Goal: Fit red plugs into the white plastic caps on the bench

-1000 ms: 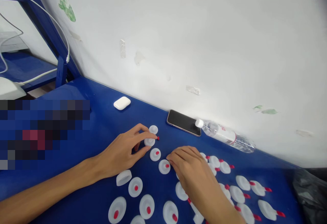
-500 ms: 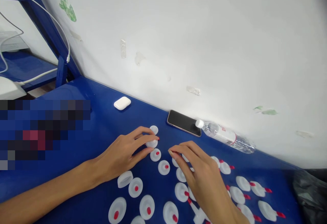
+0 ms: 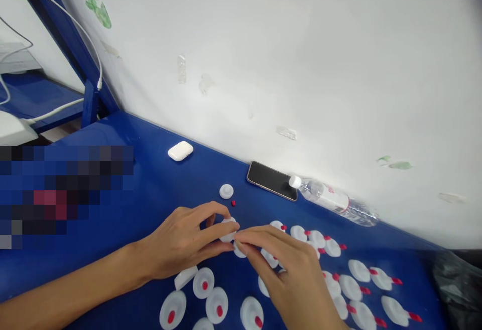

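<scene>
My left hand [image 3: 190, 234] has its fingertips and thumb closed round a small white plastic cap [image 3: 227, 238] on the blue table. Close against it, my right hand [image 3: 293, 269] is pinched, thumb to fingertips. Whatever sits in that pinch is hidden. Another white cap [image 3: 241, 249] shows partly beneath the right fingertips. Beyond the left hand lie a loose white cap [image 3: 226, 192] and a tiny red piece [image 3: 234, 203]. Nearer me are several white caps with red tips inside, such as one cap [image 3: 216, 305]; a white cap [image 3: 186, 277] leans on its side.
On the right, several white caps with red tips sticking out, including one cap [image 3: 359, 270], cover the blue table [image 3: 150, 179]. Along the wall lie a white earbud case [image 3: 181, 151], a phone [image 3: 271, 181] and a plastic bottle [image 3: 333, 199]. A black bag [image 3: 457, 290] stands far right.
My left hand has shifted slightly toward me, from one cap to the cap beside it. My right hand has moved left and nearer me, and its fingertips now meet the left hand's cap.
</scene>
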Motion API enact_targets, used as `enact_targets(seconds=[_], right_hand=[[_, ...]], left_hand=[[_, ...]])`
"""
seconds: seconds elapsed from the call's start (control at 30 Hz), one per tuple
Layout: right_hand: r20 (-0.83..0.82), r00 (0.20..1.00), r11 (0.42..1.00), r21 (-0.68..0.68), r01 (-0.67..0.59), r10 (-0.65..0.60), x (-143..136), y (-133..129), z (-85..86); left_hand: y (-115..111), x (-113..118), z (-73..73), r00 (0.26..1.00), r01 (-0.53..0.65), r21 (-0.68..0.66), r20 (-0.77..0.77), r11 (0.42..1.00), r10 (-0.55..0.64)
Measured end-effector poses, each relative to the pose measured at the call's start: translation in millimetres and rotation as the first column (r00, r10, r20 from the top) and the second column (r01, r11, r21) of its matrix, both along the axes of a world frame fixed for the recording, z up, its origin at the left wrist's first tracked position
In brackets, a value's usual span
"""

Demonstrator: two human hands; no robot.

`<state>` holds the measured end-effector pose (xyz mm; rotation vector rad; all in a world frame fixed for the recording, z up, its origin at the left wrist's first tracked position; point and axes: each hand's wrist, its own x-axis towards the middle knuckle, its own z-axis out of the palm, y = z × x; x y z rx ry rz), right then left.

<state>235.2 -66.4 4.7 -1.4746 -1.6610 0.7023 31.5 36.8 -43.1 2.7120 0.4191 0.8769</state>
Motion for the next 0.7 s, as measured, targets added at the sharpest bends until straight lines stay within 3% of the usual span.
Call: enact_targets(seconds=[0.23, 0.43, 0.6, 0.7], right_hand=[[-0.034, 0.999, 0.995, -0.098, 0.012, -0.015, 0.8, 1.3, 3.9], [-0.216, 0.971, 0.969, -0.243, 0.048, -0.102, -4.7, -3.6, 7.0], [-0.289, 0.954, 0.942, -0.334, -0.022, -0.08, -9.0, -12.2, 4.7], [-0.328, 0.943, 0.958, -0.282, -0.051, -0.046, -11.7, -13.7, 0.7]], left_hand=[[3.0, -3.1, -3.1, 0.995, 0.009, 0.048, 0.097, 0.999, -0.014], [1.2, -9.1, -3.2, 0.979, 0.002, 0.147, 0.202, 0.989, -0.032], [-16.9, -12.9, -0.6, 0.98, -0.06, 0.032, 0.194, 0.998, 0.053], [-24.8, -13.6, -3.0, 0.982, -0.087, 0.008, 0.169, 0.996, 0.085]])
